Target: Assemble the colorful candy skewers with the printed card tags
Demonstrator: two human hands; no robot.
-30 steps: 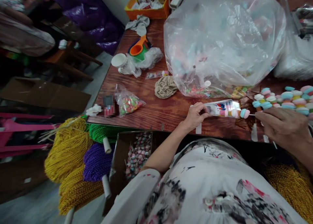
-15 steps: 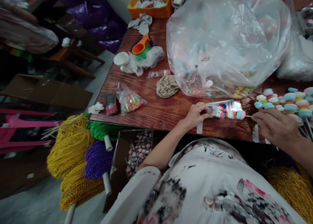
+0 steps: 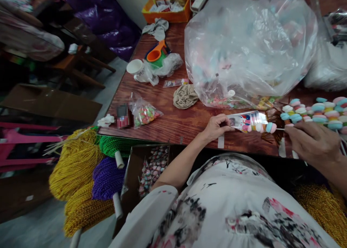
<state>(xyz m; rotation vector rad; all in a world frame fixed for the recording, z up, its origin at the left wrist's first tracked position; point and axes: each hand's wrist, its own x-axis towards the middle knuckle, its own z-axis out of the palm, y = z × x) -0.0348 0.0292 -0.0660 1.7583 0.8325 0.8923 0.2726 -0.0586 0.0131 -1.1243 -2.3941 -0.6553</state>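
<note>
The wood-grained worktop stands above a grey floor. The left hand pinches a printed packet; the right hand grips the pastel skewer, lying crosswise, stick rightward.

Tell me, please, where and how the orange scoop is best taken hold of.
I would pinch its handle from above: on the orange scoop it juts from the round bowl towards the far right, while crumpled clear plastic crowds the near and right sides.

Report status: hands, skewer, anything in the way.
Left hand pinching printed wrapper. Right hand holding skewer by its stick, overlapping wrapper. Large plastic bag beyond, clear of both hands.
</note>
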